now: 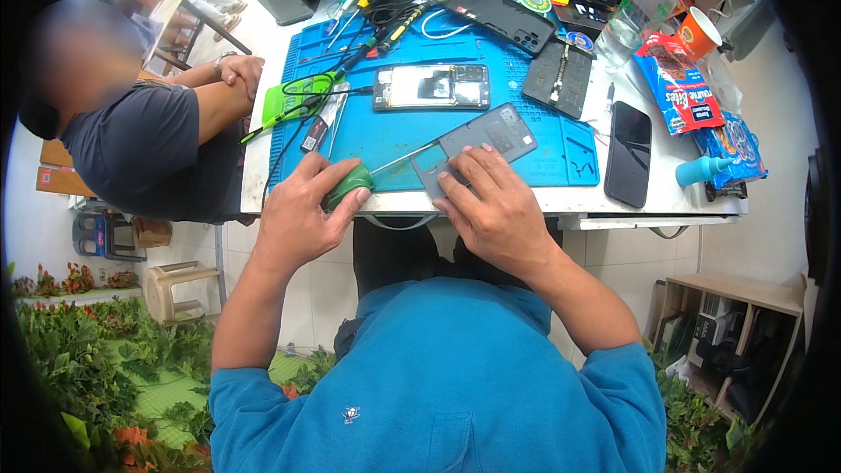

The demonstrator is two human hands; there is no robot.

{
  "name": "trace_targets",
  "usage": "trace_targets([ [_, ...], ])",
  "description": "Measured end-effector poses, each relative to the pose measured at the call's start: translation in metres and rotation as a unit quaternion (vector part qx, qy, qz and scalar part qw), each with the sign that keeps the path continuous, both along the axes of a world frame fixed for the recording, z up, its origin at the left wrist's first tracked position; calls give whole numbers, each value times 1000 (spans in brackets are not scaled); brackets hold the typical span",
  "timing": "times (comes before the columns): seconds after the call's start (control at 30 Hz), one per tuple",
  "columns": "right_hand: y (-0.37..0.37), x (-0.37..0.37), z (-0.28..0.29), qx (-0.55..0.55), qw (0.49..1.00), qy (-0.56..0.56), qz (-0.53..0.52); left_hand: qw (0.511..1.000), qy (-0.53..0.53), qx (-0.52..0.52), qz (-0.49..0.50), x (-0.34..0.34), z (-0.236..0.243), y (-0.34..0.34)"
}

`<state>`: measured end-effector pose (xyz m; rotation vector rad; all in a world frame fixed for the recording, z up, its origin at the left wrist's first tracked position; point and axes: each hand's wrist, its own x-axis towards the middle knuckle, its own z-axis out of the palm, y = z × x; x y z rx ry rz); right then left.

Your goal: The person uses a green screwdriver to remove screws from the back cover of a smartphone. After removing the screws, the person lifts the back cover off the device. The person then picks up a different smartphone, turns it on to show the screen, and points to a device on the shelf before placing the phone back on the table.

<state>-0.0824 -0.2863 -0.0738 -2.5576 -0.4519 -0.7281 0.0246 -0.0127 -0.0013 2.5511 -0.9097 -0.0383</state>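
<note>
My left hand (305, 210) is closed around the green handle of a screwdriver (353, 184). Its thin metal shaft points up and to the right, and the tip reaches the left part of a grey phone back cover (495, 136). That cover lies tilted over the front of the blue repair mat (394, 177), gripped along its near edge by my right hand (492, 203). Whether the tip presses on the cover cannot be made out. Beyond it lies an opened phone (431, 88) with its inner parts showing.
Further back are a dark phone shell (501, 17), another phone part (559, 77) and tangled cables with tools (377, 17). To the right sit a black phone (629, 154), snack packets (676, 88), a bottle (638, 13) and a paper cup (698, 33). A person (158, 131) sits at the left.
</note>
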Motion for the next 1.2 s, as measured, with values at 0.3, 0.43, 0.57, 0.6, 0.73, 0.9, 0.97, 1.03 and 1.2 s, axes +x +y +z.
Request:
trace_targets([
  [0.3,0,0,1,-6,1000,-2,-3,1000,-1,1,-5,1,0,-3],
  [0.43,0,0,2,-5,1000,0,-2,1000,14,0,-7,-1,2,-2],
  [0.57,1,-1,1,-6,1000,0,-3,1000,17,-3,-6,-3,3,-1],
  [0.6,2,0,2,-6,1000,0,-3,1000,17,-2,-5,-4,3,-1],
  [0.73,1,-1,0,-7,1000,3,-3,1000,15,-5,-10,-2,2,0],
  [0.9,1,-1,0,-5,1000,1,-1,1000,-4,-7,-5,-4,-2,0],
  [0.97,2,-1,0,-6,1000,-1,-2,1000,1,-9,-5,-5,-1,-1],
  [1.03,2,-1,0,-5,1000,-2,-3,1000,4,-7,-6,-5,0,-2],
  [1.2,1,-1,-2,-10,1000,-6,-4,1000,16,0,-2,-7,2,-5],
])
